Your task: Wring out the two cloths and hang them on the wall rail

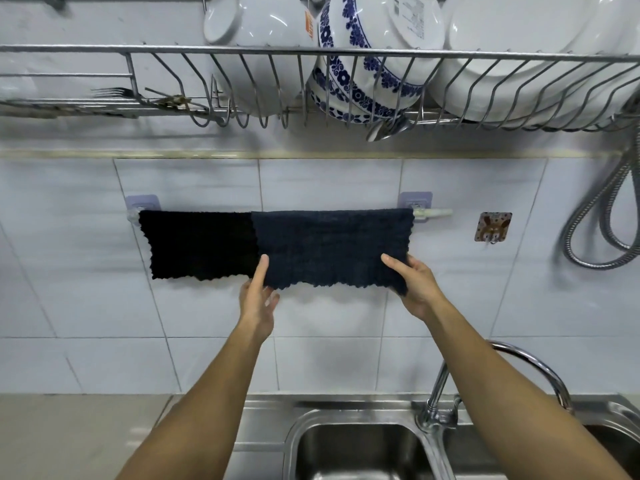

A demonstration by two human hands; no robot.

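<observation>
White tiled wall (pixel 329 358) rises behind steel sink (pixel 353 445).

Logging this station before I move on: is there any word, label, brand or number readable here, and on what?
Nothing is legible.
Orange label on the white bowl in the dish rack: too blurred to read.
Grey print on the blue-patterned bowl: too blurred to read.
Wall hook sticker: a picture, no text.
</observation>
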